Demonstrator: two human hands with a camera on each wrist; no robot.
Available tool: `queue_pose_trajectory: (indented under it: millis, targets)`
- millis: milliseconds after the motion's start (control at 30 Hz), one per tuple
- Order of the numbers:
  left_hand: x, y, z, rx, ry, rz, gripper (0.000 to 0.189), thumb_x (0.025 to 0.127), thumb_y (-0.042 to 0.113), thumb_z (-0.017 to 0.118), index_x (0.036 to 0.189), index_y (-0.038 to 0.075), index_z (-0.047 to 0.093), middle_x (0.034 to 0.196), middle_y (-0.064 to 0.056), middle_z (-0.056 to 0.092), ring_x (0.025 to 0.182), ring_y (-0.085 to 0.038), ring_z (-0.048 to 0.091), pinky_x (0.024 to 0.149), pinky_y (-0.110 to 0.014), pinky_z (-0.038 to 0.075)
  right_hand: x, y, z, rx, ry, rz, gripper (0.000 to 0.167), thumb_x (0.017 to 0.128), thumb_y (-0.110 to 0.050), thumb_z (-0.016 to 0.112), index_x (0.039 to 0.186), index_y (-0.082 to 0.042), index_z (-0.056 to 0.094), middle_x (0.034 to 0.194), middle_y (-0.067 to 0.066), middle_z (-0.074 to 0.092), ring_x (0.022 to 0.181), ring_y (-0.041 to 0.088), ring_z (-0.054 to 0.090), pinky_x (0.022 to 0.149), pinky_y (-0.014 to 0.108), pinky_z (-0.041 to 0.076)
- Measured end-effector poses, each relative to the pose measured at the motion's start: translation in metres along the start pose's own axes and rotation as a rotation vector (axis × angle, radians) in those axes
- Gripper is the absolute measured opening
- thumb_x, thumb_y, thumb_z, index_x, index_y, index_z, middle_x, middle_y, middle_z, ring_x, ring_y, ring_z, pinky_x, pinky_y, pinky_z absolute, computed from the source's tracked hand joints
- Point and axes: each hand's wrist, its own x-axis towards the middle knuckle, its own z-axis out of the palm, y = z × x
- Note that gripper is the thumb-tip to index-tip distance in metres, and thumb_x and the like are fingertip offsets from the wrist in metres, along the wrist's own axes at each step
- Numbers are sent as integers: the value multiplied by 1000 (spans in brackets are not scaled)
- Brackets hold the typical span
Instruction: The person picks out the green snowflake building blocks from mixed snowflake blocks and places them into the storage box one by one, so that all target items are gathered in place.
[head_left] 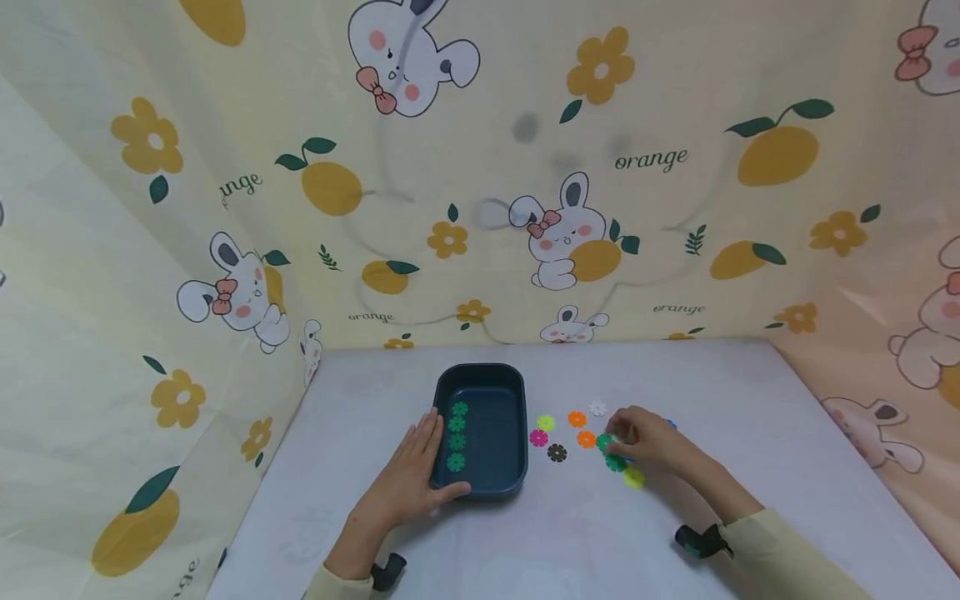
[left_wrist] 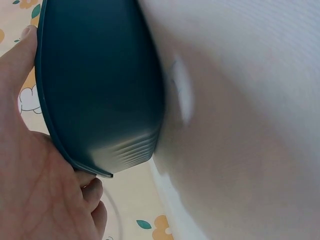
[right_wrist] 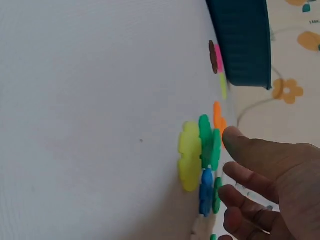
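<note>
My left hand [head_left: 408,475] rests along the left side of a dark teal tray [head_left: 487,492], fingers straight and thumb at the near rim. The left wrist view shows the hand [left_wrist: 45,185] against the outer edge of the tray [left_wrist: 100,75]. Inside lie several green flower-shaped plastic discs [head_left: 457,442] in a column. My right hand [head_left: 648,437] reaches down over the loose discs, fingers bent and thumb tip close by a green disc [head_left: 604,443]. In the right wrist view, thumb and fingers stand apart, beside green discs [right_wrist: 216,150] and a blue disc [right_wrist: 206,192].
Right of the tray lie a pink disc [head_left: 538,438], a black disc [head_left: 557,452], orange discs [head_left: 586,439], a white disc [head_left: 597,408] and yellow ones, including a near yellow disc [head_left: 633,477]. A patterned cloth [head_left: 480,167] hangs behind the white table [head_left: 570,550].
</note>
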Motion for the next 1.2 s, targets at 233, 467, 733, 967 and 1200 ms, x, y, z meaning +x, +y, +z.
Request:
queue_pose_trajectory:
  millis: [233, 467, 733, 967, 1200]
  targets:
    - [1, -1, 0, 9, -5, -1, 123, 91, 84, 60, 173, 8, 9, 182, -7, 2, 168, -23, 5, 136, -46, 10, 0, -2, 7, -38, 22, 11, 30, 90, -26, 90, 106, -11, 71, 93, 1, 59, 85, 18, 52, 69, 29, 48]
    - [-1, -2, 0, 4, -1, -1, 123, 91, 84, 60, 173, 8, 8, 182, -7, 1, 168, -23, 4, 136, -46, 10, 1, -8, 12, -39, 57, -9, 32, 89, -21, 90, 105, -10, 65, 99, 3, 60, 91, 20, 54, 75, 31, 52]
    - [-1, -2, 0, -7, 1, 13, 123, 92, 81, 63, 173, 5, 9, 181, -9, 2, 167, -24, 5, 136, -46, 11, 2, -14, 9, 68, 26, -65, 17, 97, -4, 78, 105, -12, 64, 88, -1, 60, 81, 18, 55, 64, 24, 50]
    - [-1, 0, -1, 3, 4, 9, 122, 92, 80, 63, 173, 7, 9, 182, -8, 2, 167, -23, 5, 136, -45, 9, 11, -34, 0, 113, 57, -125, 15, 97, -2, 77, 105, -12, 70, 97, -1, 68, 87, 17, 61, 76, 22, 57]
    - [-1, -1, 0, -11, 10, 11, 121, 92, 80, 63, 173, 6, 11, 181, -9, 4, 167, -24, 6, 136, -46, 10, 27, -59, -3, 183, 35, -195, 12, 98, -7, 78, 107, -12, 73, 96, -1, 70, 89, 18, 66, 81, 22, 60]
